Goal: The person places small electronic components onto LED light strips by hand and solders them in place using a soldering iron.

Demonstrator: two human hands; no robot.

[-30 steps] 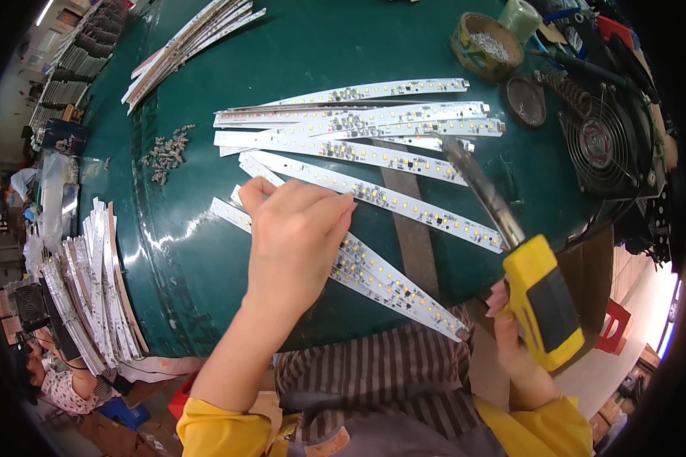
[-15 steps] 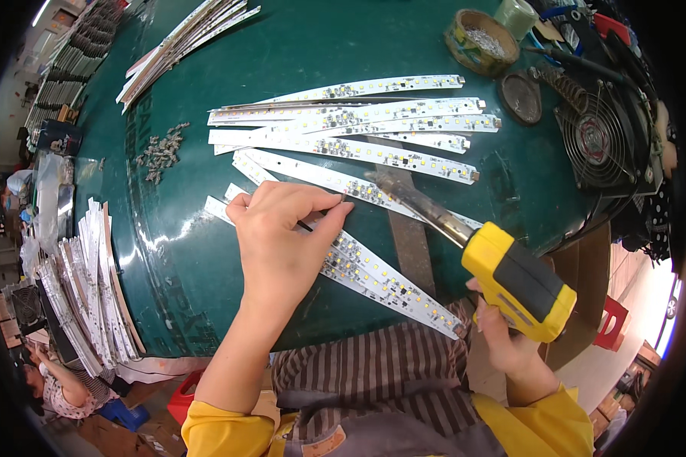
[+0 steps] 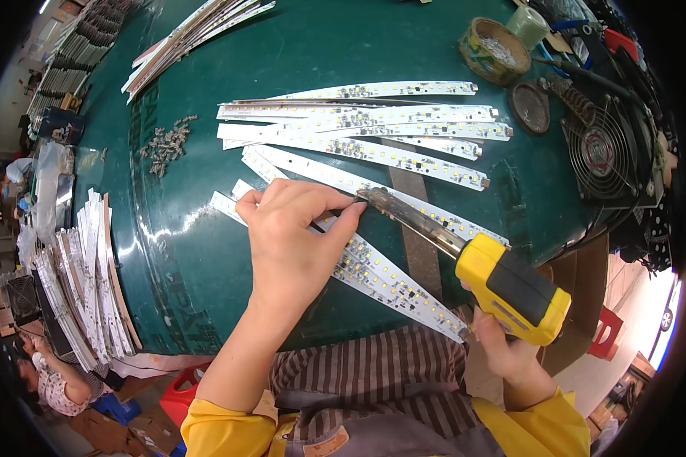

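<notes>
My left hand (image 3: 293, 236) is closed in a pinch over the white LED strips. A thin dark tool (image 3: 318, 227) shows between its fingers; its kind is mostly hidden. In my right hand (image 3: 503, 346) is a yellow and black soldering gun (image 3: 514, 289). Its metal barrel slants up to the left, and the tip meets an LED strip (image 3: 434, 221) right beside my left fingertips. Whether it touches the strip, I cannot tell. Below my left hand, more LED strips (image 3: 404, 286) fan out toward the table's front edge.
Several LED strips (image 3: 404, 158) lie beyond my hands. Small metal parts (image 3: 166, 145) are heaped at left. Strip bundles (image 3: 95, 282) stand at far left, others (image 3: 194, 38) at the back. At right are a round tub (image 3: 495, 52), a small dish (image 3: 529, 108) and a fan (image 3: 601, 152).
The soldering gun's tip has moved left and down, coming right up to my left fingertips. My left hand keeps its pinch. The whole view has shifted slightly.
</notes>
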